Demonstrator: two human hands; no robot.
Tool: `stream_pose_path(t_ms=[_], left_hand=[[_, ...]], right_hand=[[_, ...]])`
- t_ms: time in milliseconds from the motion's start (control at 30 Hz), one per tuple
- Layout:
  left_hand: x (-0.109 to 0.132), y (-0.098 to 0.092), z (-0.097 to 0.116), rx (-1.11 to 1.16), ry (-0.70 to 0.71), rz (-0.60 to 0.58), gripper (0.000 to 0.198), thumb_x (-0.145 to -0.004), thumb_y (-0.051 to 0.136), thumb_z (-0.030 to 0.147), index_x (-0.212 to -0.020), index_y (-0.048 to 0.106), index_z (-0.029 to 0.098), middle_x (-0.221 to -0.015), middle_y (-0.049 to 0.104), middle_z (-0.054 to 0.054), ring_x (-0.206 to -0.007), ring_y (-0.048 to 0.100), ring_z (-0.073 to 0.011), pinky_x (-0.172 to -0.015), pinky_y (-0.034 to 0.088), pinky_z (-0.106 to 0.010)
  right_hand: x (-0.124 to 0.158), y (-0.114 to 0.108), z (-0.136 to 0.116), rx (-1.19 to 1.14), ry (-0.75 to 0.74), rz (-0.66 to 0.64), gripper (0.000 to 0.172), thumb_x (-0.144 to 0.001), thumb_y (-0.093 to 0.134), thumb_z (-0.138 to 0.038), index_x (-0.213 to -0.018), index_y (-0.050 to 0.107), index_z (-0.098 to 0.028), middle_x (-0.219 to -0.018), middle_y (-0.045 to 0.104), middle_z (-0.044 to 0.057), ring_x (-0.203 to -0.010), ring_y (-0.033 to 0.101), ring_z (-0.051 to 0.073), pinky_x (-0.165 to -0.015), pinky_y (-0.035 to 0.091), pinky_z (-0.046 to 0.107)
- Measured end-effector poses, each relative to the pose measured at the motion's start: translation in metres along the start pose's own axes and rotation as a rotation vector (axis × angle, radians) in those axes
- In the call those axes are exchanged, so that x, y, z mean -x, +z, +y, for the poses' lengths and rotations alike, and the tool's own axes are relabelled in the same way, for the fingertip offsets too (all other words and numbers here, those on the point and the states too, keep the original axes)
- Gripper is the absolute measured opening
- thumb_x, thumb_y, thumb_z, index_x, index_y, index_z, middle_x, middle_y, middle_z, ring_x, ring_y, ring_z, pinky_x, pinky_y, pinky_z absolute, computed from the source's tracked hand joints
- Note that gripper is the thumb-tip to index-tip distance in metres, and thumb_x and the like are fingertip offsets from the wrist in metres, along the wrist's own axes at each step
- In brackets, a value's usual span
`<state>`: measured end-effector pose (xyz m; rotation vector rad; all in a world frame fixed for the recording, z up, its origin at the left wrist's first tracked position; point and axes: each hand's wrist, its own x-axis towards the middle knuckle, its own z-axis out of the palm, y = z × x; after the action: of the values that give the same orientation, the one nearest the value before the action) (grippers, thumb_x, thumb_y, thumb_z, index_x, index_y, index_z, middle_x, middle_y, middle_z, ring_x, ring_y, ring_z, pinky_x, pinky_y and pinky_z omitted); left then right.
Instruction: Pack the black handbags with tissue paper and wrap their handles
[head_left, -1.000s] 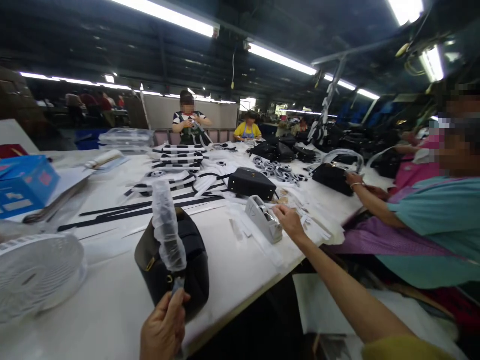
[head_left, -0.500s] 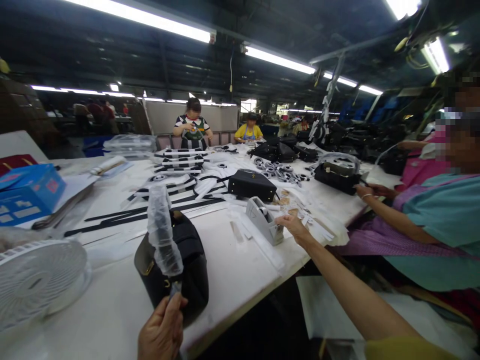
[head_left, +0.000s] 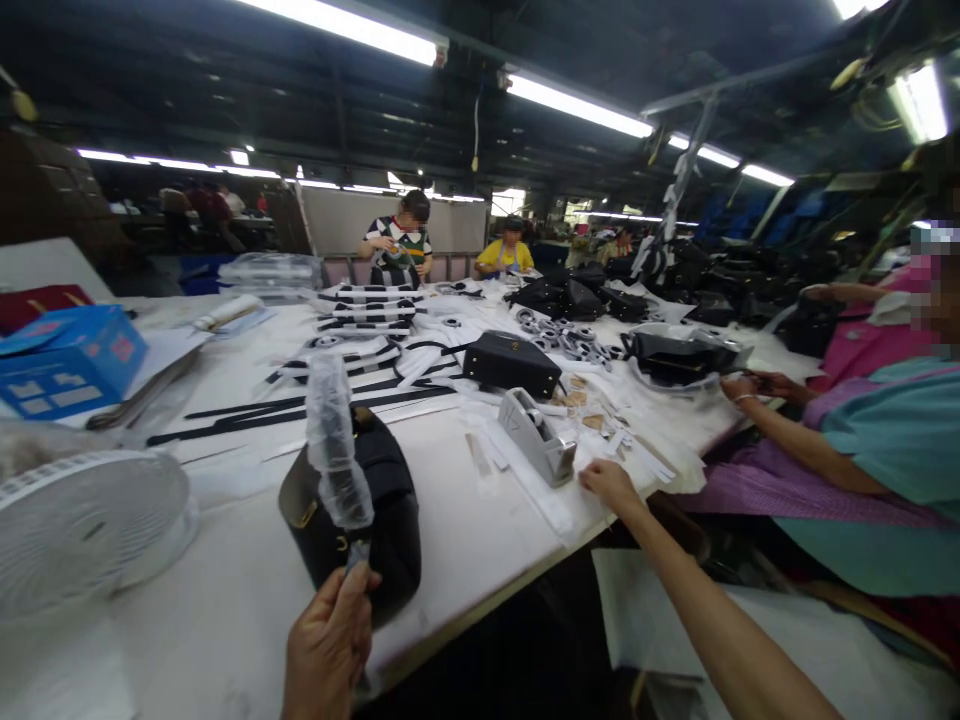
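At the near edge of the white surface [head_left: 465, 540], left of the middle, is a black bag [head_left: 399, 535] with gold-coloured fittings. Its handle [head_left: 339, 455], wound in clear, wrinkled plastic, lies across the bag, running from the far side down to the left hand [head_left: 330, 640], whose thumb and fingers are clamped on the handle's near end. The right hand [head_left: 611, 485] is over the surface near its edge, just to the right of a grey tape dispenser [head_left: 536, 437] and apart from its body; its fingers are drawn together, but whether they pinch a bit of tape is too small to tell. Pale strips and scraps of paper lie around the dispenser, and a second black bag [head_left: 510, 365] sits just beyond it. Long black straps [head_left: 300, 420] lie on the far side of the first bag, with black-and-white bundles [head_left: 367, 320] stacked farther off, and grey rings [head_left: 570, 338] heaped right of those. At the near left is a white round fan [head_left: 90, 535], with a blue box [head_left: 71, 365] beyond it. On the right, a co-worker in a teal top [head_left: 892, 430] has both hands near another black bag [head_left: 675, 355]; at the far side are two more people, one wearing yellow [head_left: 495, 257].
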<state>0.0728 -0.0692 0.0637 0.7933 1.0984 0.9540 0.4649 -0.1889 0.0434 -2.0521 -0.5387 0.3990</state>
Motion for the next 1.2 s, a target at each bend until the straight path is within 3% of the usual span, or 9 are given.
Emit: stream_pose_path(t_ms=[100, 200, 367, 467, 567, 733, 967, 1200], left_hand=[[0.000, 0.002, -0.004, -0.012, -0.003, -0.028, 0.062, -0.047, 0.080, 0.070, -0.068, 0.057, 0.016, -0.041, 0.028, 0.012, -0.034, 0.021, -0.0014, -0.031, 0.015, -0.013], [-0.003, 0.004, -0.007, -0.018, 0.022, -0.063, 0.060, -0.053, 0.075, 0.072, -0.066, 0.055, 0.016, -0.041, 0.028, 0.012, -0.034, 0.019, -0.0015, -0.032, 0.013, -0.014], [-0.002, 0.007, -0.011, -0.045, 0.081, -0.083, 0.055, -0.063, 0.069, 0.070, -0.065, 0.053, 0.017, -0.041, 0.028, 0.011, -0.036, 0.020, -0.0028, -0.035, 0.014, -0.016], [0.000, 0.005, -0.013, -0.081, 0.124, -0.104, 0.050, -0.070, 0.065, 0.066, -0.066, 0.053, 0.018, -0.042, 0.029, 0.011, -0.038, 0.022, -0.0040, -0.036, 0.015, -0.017], [-0.001, 0.000, -0.015, -0.127, 0.214, -0.104, 0.047, -0.074, 0.064, 0.060, -0.061, 0.048, 0.018, -0.047, 0.033, 0.009, -0.043, 0.026, -0.0050, -0.040, 0.021, -0.018], [-0.004, -0.007, -0.013, -0.275, 0.363, -0.101, 0.039, -0.084, 0.056, 0.049, -0.063, 0.054, 0.016, -0.058, 0.048, 0.003, -0.056, 0.039, -0.0090, -0.052, 0.032, -0.021], [-0.003, -0.015, -0.002, -0.347, 0.435, -0.269, 0.028, -0.091, 0.049, 0.040, -0.078, 0.059, 0.017, -0.072, 0.059, 0.001, -0.065, 0.049, -0.0122, -0.062, 0.038, -0.023], [0.000, -0.019, -0.005, -0.213, 0.350, -0.319, 0.033, -0.092, 0.049, 0.047, -0.080, 0.058, 0.017, -0.062, 0.051, 0.003, -0.053, 0.038, -0.0081, -0.049, 0.030, -0.020]], right_hand=[[0.011, -0.007, -0.002, 0.022, 0.041, -0.098, 0.029, -0.059, 0.070, -0.044, -0.054, 0.063, -0.018, -0.060, 0.067, 0.010, -0.065, 0.064, 0.024, -0.057, 0.047, 0.032], [0.030, 0.003, -0.025, -0.073, -0.022, -0.343, 0.042, -0.063, 0.072, -0.055, -0.075, 0.071, -0.015, -0.083, 0.072, 0.012, -0.077, 0.066, 0.024, -0.066, 0.051, 0.033], [0.110, 0.064, -0.108, -0.116, -0.247, -0.858, 0.038, -0.077, 0.068, -0.053, -0.080, 0.070, -0.015, -0.075, 0.069, 0.007, -0.071, 0.063, 0.018, -0.068, 0.050, 0.029], [0.155, 0.106, -0.149, -0.187, -0.275, -1.014, 0.034, -0.077, 0.069, -0.049, -0.078, 0.068, -0.015, -0.072, 0.068, 0.004, -0.068, 0.062, 0.016, -0.062, 0.049, 0.025], [0.175, 0.138, -0.166, -0.209, -0.292, -1.004, 0.033, -0.076, 0.070, -0.047, -0.074, 0.065, -0.015, -0.067, 0.065, 0.002, -0.061, 0.059, 0.013, -0.056, 0.046, 0.023], [0.172, 0.168, -0.162, -0.091, -0.219, -0.870, 0.034, -0.071, 0.070, -0.047, -0.063, 0.059, -0.015, -0.058, 0.062, 0.001, -0.050, 0.056, 0.012, -0.046, 0.040, 0.022], [0.166, 0.175, -0.156, -0.163, -0.077, -0.870, 0.042, -0.062, 0.075, -0.054, -0.059, 0.056, -0.016, -0.054, 0.062, 0.002, -0.044, 0.054, 0.011, -0.042, 0.040, 0.022], [0.171, 0.176, -0.153, -0.102, -0.205, -0.789, 0.038, -0.067, 0.074, -0.051, -0.062, 0.062, -0.015, -0.055, 0.063, 0.002, -0.046, 0.053, 0.011, -0.045, 0.041, 0.023]])
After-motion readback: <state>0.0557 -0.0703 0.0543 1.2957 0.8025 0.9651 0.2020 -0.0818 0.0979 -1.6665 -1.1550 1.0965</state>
